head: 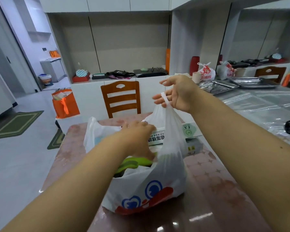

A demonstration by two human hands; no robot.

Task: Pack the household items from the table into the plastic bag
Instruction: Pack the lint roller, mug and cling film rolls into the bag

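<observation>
Surface [213, 190]: pinkish-brown top with a glossy clear cover; the plastic bag stands on it, close to the near edge
Plastic bag [151, 186]: white, printed with blue and red shapes on its near side; mouth open upward, long axis running from the near edge away toward the chair; the right side is pulled up into a tall peak, the left side sags
Bag contents: a green item [132, 162] lies just inside the mouth, partly under the left hand; what else is inside cannot be told
Left hand [139, 136]: reaching down into the open mouth, fingers curled around the end of the white box, thumb low beside the green item
White box [157, 137]: long carton with dark printed characters seen upside down; long axis runs left to right across the bag, its left end under the hand, its right end hidden behind the lifted bag wall
Right hand [176, 94]: raised above the bag, palm facing left, fingers loosely extended with the bag handle [164, 99] looped over them, bearing the weight of that side
Far-side item [189, 129]: white package with a green round mark, on the surface just behind the bag
Wooden chair [121, 97]: at the far edge of the surface, back facing the camera
Orange bag [65, 103]: on the floor left of the chair
Metal trays [231, 84]: on the clear-covered counter to the right, well apart from the plastic bag
</observation>
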